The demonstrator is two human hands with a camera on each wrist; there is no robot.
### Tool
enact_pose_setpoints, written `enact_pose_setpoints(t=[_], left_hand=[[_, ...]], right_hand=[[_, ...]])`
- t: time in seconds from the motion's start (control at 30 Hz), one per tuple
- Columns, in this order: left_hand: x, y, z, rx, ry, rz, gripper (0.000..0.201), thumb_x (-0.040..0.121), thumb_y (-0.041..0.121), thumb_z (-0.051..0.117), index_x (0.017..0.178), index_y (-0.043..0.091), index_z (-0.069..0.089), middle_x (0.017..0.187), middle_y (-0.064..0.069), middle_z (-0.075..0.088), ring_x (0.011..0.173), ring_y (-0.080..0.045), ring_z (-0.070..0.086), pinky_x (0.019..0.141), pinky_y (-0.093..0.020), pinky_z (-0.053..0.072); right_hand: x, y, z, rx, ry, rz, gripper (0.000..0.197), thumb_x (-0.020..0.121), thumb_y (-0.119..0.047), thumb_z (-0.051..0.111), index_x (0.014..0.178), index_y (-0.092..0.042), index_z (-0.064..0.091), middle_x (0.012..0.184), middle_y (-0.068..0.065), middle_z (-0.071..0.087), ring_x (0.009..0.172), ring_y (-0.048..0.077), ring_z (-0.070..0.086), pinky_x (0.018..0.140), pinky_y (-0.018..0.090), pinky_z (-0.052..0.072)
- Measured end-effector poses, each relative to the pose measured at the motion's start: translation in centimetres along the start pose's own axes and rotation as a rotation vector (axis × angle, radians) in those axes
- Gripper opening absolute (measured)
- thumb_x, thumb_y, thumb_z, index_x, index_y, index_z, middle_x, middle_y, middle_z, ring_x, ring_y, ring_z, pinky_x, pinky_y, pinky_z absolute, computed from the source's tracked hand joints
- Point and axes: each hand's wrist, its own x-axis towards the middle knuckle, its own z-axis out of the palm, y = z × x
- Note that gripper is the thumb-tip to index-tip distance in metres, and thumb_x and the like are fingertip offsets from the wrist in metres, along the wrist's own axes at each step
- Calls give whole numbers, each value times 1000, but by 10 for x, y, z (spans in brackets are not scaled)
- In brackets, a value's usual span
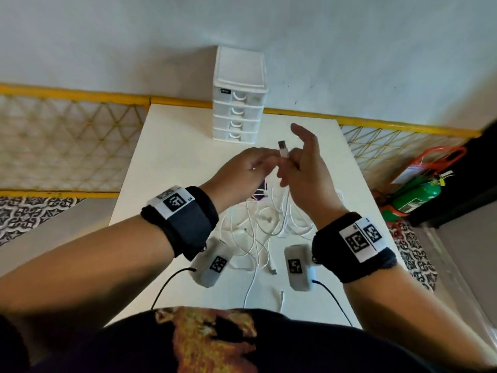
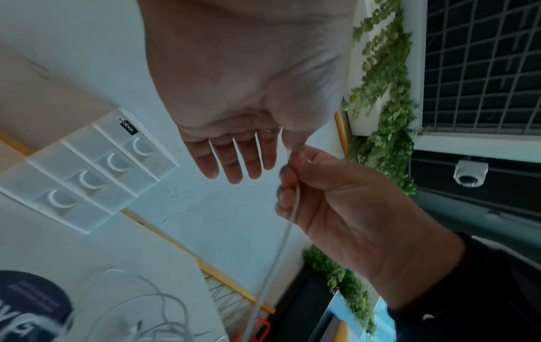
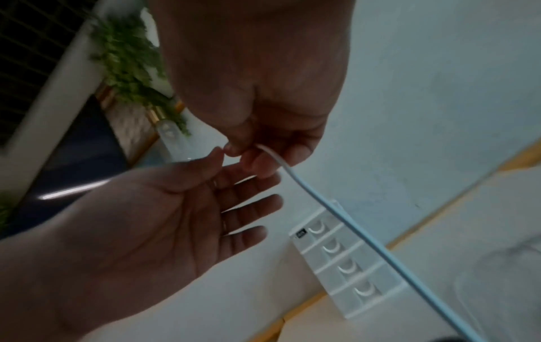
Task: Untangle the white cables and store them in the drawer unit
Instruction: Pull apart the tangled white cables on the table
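My right hand [image 1: 302, 168] is raised above the table and grips one white cable [image 3: 322, 203] just below its USB plug [image 1: 283, 149], which points up. The cable [image 2: 290, 224] hangs down from that hand [image 2: 336, 196] to the tangle of white cables [image 1: 266, 224] on the table. My left hand [image 1: 250, 165] is beside it with straight fingers [image 2: 234, 162] and an open palm [image 3: 164, 208], one fingertip touching the right hand [image 3: 263, 129]. The white four-drawer unit [image 1: 238, 109] stands at the table's far edge with all drawers closed [image 3: 345, 261].
The white table [image 1: 166, 146] is narrow, with floor on both sides. A dark purple printed card [image 1: 259, 192] lies under the cables. Loose plugs [image 1: 271, 269] lie near the front edge. A green fire extinguisher [image 1: 414, 197] sits on the floor to the right. A yellow railing [image 1: 80, 94] runs behind.
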Motion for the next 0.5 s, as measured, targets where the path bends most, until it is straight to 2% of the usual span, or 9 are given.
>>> enact_pose_setpoints(t=[0.07, 0.1, 0.17, 0.23, 0.3, 0.33, 0.4, 0.43, 0.5], left_hand=[[1, 14, -5, -68, -9, 24, 20, 102, 26, 47, 101, 22, 67, 102, -11, 71, 93, -23, 63, 84, -28, 46], [2, 18, -7, -85, 22, 29, 18, 101, 27, 49, 96, 25, 67, 95, -11, 72, 89, -26, 65, 82, -32, 48], [5, 25, -14, -80, 133, 54, 19, 99, 29, 52, 89, 20, 65, 79, -6, 70, 74, -21, 65, 74, -35, 50], [9, 29, -22, -128, 225, 56, 22, 100, 29, 50, 89, 12, 61, 73, 3, 68, 69, -14, 64, 76, -32, 51], [15, 31, -35, -282, 291, 15, 22, 103, 28, 44, 94, 12, 55, 71, 6, 69, 76, -19, 70, 82, -35, 56], [16, 32, -42, -383, 317, -8, 21, 104, 27, 41, 92, 13, 52, 64, 6, 64, 71, -21, 70, 80, -37, 57], [18, 30, -61, -464, 377, -12, 22, 105, 24, 39, 86, 16, 46, 55, 5, 48, 50, -15, 58, 69, -38, 58], [18, 25, -69, -439, 404, -6, 22, 105, 23, 39, 84, 17, 45, 55, 4, 42, 45, -12, 48, 62, -37, 58], [17, 10, -91, -319, 450, 21, 22, 104, 25, 40, 83, 22, 46, 56, 6, 37, 44, -9, 38, 53, -35, 51]], right_hand=[[7, -16, 1, -26, -71, -42, 70, 94, -2, 46, 150, -26, 11, 75, 3, 62, 69, 21, 62, 73, 35, 54], [10, -21, 2, -39, -89, -37, 77, 92, 1, 44, 152, -28, 5, 75, -3, 64, 69, 17, 63, 71, 28, 53], [14, -33, 2, -17, -77, -4, 82, 92, -1, 45, 152, -31, -2, 73, -4, 67, 66, 15, 65, 63, 18, 49], [17, -39, 5, 35, -72, 38, 81, 93, -5, 47, 151, -36, 0, 73, 0, 70, 61, 15, 64, 58, 19, 49], [16, -30, 8, 70, -109, 75, 75, 92, -5, 49, 147, -42, 15, 74, 3, 68, 58, 12, 61, 59, 20, 50], [13, -18, 8, 55, -136, 82, 66, 91, -4, 50, 140, -42, 29, 73, 4, 67, 58, 10, 59, 62, 22, 49], [8, 8, 5, -12, -168, 86, 46, 89, -4, 51, 111, -44, 56, 70, -1, 65, 58, 7, 57, 66, 28, 46], [5, 22, 0, -55, -168, 109, 42, 89, -3, 50, 96, -42, 62, 68, -8, 64, 59, 5, 56, 66, 27, 45], [-3, 42, -15, -156, -166, 171, 35, 90, 0, 49, 81, -30, 64, 63, -19, 63, 58, 1, 54, 61, 11, 39]])
